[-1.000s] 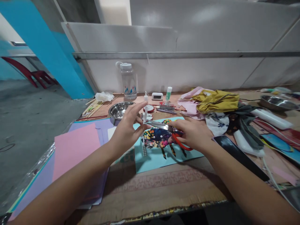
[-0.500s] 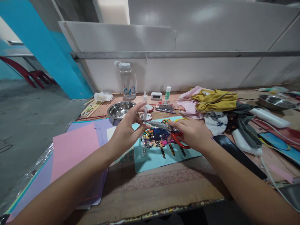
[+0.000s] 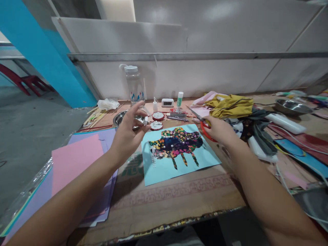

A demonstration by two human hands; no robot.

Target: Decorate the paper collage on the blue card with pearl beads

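My left hand is raised over the steel bowl, its thumb and fingers pinching a small white piece whose kind I cannot make out. My right hand grips red-handled scissors by the loops, blades pointing up and to the left, past the upper right corner of the light-blue sheet. On that sheet lies a dark floral cloud-shaped cutout with several pointed strips below it. Pearl-like beads dot the cutout, and a row of them hangs at its left.
Pink and purple paper is stacked at the left. Behind the sheet stand a water bottle, a glue stick, a small clock and round red-rimmed containers. Bunched cloth and cables occupy the right side.
The scissors have moved away to the right with my right hand. My left hand has shifted left with the white piece, which looks shorter. The cutout is now uncovered.
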